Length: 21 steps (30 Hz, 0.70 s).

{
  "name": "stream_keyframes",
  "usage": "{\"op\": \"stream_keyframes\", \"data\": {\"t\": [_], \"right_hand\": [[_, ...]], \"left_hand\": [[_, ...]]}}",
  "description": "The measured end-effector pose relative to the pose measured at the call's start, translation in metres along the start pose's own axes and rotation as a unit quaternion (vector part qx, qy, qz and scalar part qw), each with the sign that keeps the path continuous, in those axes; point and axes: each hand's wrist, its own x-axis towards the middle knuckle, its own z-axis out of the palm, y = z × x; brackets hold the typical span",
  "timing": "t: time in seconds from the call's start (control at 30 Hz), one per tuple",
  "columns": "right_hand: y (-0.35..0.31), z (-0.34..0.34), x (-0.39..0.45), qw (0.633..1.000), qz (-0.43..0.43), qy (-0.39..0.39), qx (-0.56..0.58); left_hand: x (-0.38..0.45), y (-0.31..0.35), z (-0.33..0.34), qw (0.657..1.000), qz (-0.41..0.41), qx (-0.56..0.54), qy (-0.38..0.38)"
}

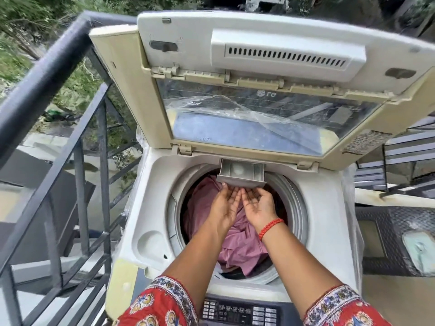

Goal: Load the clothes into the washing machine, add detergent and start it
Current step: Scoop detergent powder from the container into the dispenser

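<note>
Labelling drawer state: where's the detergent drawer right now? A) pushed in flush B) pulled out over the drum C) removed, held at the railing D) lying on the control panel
B: the detergent drawer juts out from the back rim over the drum, with both hands' fingertips at its front edge.

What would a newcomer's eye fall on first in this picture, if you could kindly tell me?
First, the two hands, left hand and right hand, palms up, fingertips under the pulled-out detergent drawer at the back of the drum opening. Below them, pink clothes fill the drum of the washing machine. Above, the raised lid dominates the upper frame, and a dark metal railing runs along the left.
</note>
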Motion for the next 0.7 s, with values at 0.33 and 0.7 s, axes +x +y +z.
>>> {"op": "stream_keyframes", "data": {"t": [0.33,0.7], "right_hand": [[0.004,-0.009,-0.009,1.0,0.0,-0.009,-0.001],[-0.035,-0.044,-0.03,0.993,-0.105,-0.011,0.057]], "left_hand": [[-0.005,0.005,-0.011,0.998,-0.02,0.053,0.013],[-0.049,-0.064,0.04,0.969,0.036,0.244,-0.024]]}}
